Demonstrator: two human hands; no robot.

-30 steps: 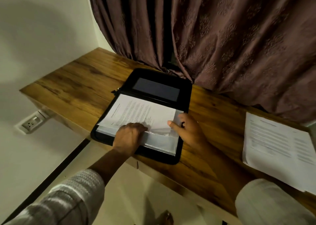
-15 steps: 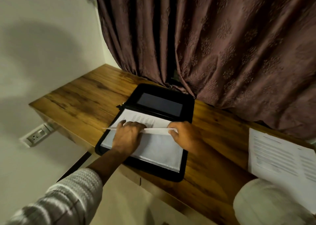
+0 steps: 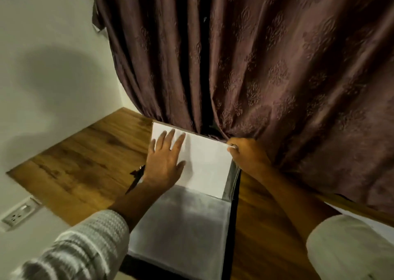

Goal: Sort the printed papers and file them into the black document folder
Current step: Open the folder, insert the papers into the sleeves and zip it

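Fingers [image 3: 171, 138] of the left hand [image 3: 164, 162] lie straight and spread, pressing flat on the left part of a white sheet of paper [image 3: 206, 162]; the thumb is splayed to the right on the same sheet. We see no print on the sheet's upper face.

The right hand [image 3: 248, 157] has its fingers curled, and its fingertips [image 3: 233, 149] pinch the sheet at its far right corner, just in front of the curtain [image 3: 277, 66].

The sheet covers the far half of the black document folder [image 3: 231, 233], which lies open on the wooden tabletop [image 3: 85, 164] and reaches from the near edge to the back edge. We see the folder's black rim along its right side and at its near left corner. Its near half shows a greyish transparent sleeve page [image 3: 183, 226], whose far border meets the near edge of the sheet. A dark zip pull [image 3: 136, 174] projects from the folder's left side, just beside the left wrist.

A knitted striped sleeve [image 3: 74, 247] covers the left forearm, and a plain white sleeve [image 3: 349, 247] the right. The tabletop's left edge meets a pale wall, where a wall socket [image 3: 18, 214] sits below the near left corner.
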